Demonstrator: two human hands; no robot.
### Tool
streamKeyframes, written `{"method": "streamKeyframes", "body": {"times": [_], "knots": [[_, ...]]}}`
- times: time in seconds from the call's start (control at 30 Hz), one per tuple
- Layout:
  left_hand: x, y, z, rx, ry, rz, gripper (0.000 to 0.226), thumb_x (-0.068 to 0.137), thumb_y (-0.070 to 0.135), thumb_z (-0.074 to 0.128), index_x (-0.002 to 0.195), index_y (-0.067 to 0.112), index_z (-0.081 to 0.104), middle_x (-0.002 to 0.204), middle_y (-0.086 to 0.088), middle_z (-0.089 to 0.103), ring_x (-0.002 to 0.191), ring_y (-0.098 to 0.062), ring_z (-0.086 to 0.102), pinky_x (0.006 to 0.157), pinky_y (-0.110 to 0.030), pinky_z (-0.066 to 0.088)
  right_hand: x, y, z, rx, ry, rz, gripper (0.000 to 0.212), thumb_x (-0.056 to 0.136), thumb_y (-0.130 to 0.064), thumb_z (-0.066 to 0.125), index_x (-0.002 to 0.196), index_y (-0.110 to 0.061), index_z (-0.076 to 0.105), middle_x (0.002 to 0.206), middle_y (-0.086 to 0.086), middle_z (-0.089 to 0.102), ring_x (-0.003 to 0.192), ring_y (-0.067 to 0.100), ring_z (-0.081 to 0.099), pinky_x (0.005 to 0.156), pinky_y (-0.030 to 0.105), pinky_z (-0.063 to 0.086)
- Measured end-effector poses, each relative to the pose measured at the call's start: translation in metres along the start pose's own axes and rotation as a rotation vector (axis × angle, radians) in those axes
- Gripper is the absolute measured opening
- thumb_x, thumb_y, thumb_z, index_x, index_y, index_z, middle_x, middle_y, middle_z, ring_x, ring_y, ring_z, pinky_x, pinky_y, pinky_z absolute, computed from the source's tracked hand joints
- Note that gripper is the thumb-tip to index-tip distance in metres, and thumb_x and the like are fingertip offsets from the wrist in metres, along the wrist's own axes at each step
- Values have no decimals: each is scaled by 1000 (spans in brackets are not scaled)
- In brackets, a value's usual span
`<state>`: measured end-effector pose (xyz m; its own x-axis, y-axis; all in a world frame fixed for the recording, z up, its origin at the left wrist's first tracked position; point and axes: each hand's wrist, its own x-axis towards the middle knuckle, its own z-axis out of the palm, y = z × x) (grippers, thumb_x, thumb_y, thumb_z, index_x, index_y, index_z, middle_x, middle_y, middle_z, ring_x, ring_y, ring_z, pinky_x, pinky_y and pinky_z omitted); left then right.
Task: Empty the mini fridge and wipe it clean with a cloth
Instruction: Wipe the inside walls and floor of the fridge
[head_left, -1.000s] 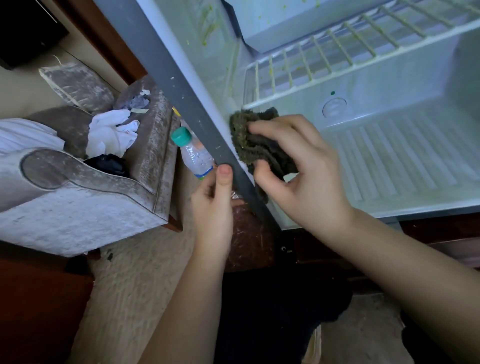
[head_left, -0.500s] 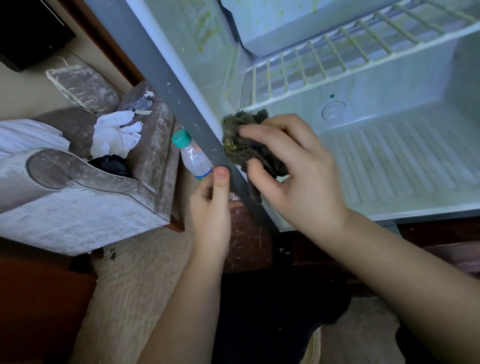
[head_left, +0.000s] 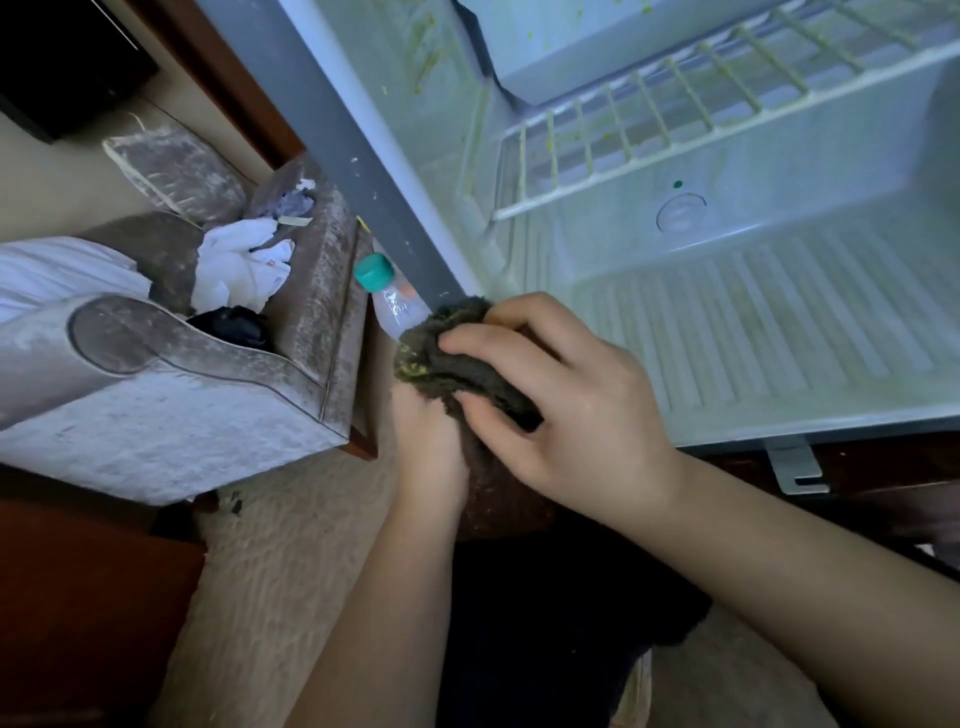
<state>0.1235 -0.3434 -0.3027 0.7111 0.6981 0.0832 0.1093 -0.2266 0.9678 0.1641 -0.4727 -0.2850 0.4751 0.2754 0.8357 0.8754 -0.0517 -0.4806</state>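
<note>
— Where is the cloth (head_left: 462, 366) now?

— Bunched at the lower end of the mini fridge's (head_left: 779, 338) grey front edge (head_left: 332, 119), at the left corner. Half a second ago it was higher, against the inner left wall just under the wire shelf (head_left: 675, 104). It has slid down and outward, and yellow-green smears show on its left fold.

— Who holds it?

— The right hand (head_left: 566, 410) grips it, fingers curled over the top and thumb tucked beneath.

— And the left hand (head_left: 431, 441)?

— It sits directly under the cloth. Earlier its thumb showed on the grey edge; now the cloth covers its fingers, so I cannot tell how they lie.

— Anything nearby?

— A water bottle (head_left: 389, 306) with a teal cap stands just left of the edge, its lower part now hidden by the cloth. Further left is a grey armchair (head_left: 171, 395) with crumpled white fabric (head_left: 239, 265) on it.
</note>
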Motion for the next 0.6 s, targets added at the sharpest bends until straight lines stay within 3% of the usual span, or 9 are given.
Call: {"method": "streamKeyframes", "body": {"times": [0.07, 0.1, 0.17, 0.27, 0.4, 0.47, 0.53, 0.6], "knots": [[1, 1, 0, -18, 6, 37, 30, 100, 12, 44, 79, 24, 61, 73, 8, 68, 90, -24, 59, 81, -45, 51, -9, 4, -2, 3, -24, 24, 29, 81, -7, 68, 109, -9, 70, 102, 10, 64, 81, 22, 65, 61, 34, 53], [1, 5, 2, -58, -8, 84, 26, 98, 26, 49, 80, 22, 67, 78, 6, 72, 90, -26, 63, 78, -42, 51, -15, 13, -8, 6, -42, 45, 28, 82, -8, 67, 110, -8, 69, 104, 9, 63, 85, 21, 65, 64, 34, 54], [-2, 12, 6, -109, -31, 139, 43, 83, 55, 55, 90, 17, 73, 93, -10, 74, 91, -31, 68, 73, -40, 57, -24, 35, -22, 1, -86, 110, 27, 86, -11, 63, 113, -10, 67, 108, 6, 61, 93, 19, 63, 70, 36, 55], [-3, 14, 7, -135, -33, 148, 54, 74, 62, 55, 93, 14, 71, 89, -14, 72, 81, -25, 67, 60, -30, 56, -27, 51, -32, -17, -178, 128, 28, 88, -14, 62, 116, -12, 66, 110, 4, 60, 97, 18, 62, 74, 37, 55], [-3, 13, 5, -124, -44, 162, 54, 76, 64, 55, 93, 15, 72, 93, -16, 72, 88, -37, 67, 73, -47, 58, -3, 29, -20, 49, -10, 119, 28, 87, -8, 65, 114, -9, 67, 106, 7, 62, 96, 14, 62, 82, 21, 49], [-4, 13, 5, -123, -51, 143, 59, 75, 64, 54, 98, 12, 71, 97, -18, 72, 88, -34, 68, 73, -46, 58, 4, 22, -15, 59, 69, 123, 28, 86, -5, 65, 114, -8, 67, 107, 8, 62, 96, 13, 61, 83, 18, 47], [-4, 15, 6, -113, -53, 141, 64, 74, 64, 53, 101, 8, 70, 96, -20, 72, 86, -30, 69, 68, -38, 59, -7, 30, -16, 63, 24, 138, 29, 86, -5, 64, 115, -9, 67, 108, 6, 61, 96, 13, 61, 82, 20, 49], [-4, 17, 5, -80, -39, 179, 60, 77, 62, 52, 102, 11, 69, 96, -10, 74, 92, -30, 70, 73, -40, 59, -29, 47, -19, 19, -122, 175, 30, 85, -9, 64, 114, -13, 67, 110, 1, 61, 95, 14, 63, 78, 26, 52]]}}
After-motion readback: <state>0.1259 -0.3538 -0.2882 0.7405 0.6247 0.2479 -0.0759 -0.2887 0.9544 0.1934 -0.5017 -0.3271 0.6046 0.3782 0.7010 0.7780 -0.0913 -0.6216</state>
